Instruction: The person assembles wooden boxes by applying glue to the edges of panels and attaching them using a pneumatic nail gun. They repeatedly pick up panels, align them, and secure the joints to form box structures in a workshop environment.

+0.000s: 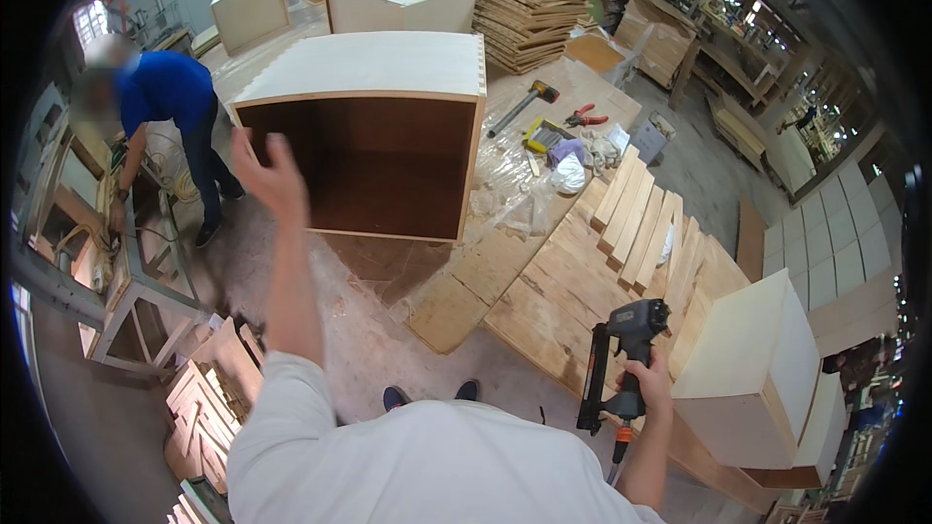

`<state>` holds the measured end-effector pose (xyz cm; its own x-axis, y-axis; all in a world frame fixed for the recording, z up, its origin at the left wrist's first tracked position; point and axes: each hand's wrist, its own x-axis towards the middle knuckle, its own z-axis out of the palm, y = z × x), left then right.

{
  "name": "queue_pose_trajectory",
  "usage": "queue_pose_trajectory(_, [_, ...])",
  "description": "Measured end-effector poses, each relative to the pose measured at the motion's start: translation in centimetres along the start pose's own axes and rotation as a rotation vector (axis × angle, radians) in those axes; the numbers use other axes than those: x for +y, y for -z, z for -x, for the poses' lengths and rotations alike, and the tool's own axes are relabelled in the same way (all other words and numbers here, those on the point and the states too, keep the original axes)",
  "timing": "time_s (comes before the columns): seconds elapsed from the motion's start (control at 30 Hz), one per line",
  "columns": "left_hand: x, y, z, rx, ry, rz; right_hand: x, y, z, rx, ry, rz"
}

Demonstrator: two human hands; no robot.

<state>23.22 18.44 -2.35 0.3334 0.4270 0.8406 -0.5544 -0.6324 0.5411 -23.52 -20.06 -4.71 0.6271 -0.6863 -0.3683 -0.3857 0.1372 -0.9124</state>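
My right hand point(652, 380) is wrapped round the grip of a black pneumatic nail gun point(631, 335), its magazine pointing down and an air hose fitting point(622, 435) below the handle. The gun is held over the near side of a wooden work board point(544, 306). My left hand point(270, 175) is raised, slightly blurred, with fingers apart and nothing in it. It is in front of the left side of a large white wooden box point(369, 66); I cannot tell whether it touches. The box's open front faces me and shows a dark brown inside.
Wood strips point(641, 233) lie on the board. A mallet point(524, 107), red-handled pliers point(585, 116) and plastic wrap point(510, 196) lie beside the box. White boxes point(748, 359) stand at right, stacked panels point(532, 10) behind. A co-worker in blue point(170, 92) bends over a left-hand bench.
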Motion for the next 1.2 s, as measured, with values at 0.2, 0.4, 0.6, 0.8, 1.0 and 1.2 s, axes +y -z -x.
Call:
queue_pose_trajectory(0.2, [11.0,-5.7,11.1,-0.905,0.381,0.681,-6.7,-1.8,1.8,-0.135,0.218,-0.08])
queue_pose_trajectory(0.4, [11.1,-3.3,10.7,-1.092,0.276,0.731,-14.8,-3.0,5.5,-0.146,0.313,-0.066])
queue_pose_trajectory(0.6, [4.5,10.1,8.1,-1.43,0.679,1.037,-23.2,-8.9,9.1,-0.433,0.377,-0.064])
queue_pose_trajectory(0.8, [5.4,12.0,10.0,-1.115,0.776,1.024,-28.9,-19.3,11.2,-0.697,0.363,0.211])
queue_pose_trajectory(1.0, [5.7,11.7,9.8,-1.158,0.703,1.051,-31.3,-24.7,10.6,-0.907,0.334,0.49])
queue_pose_trajectory(1.2, [5.3,11.5,10.0,-1.178,0.675,1.051,-31.8,-26.2,11.1,-0.908,0.319,0.549])
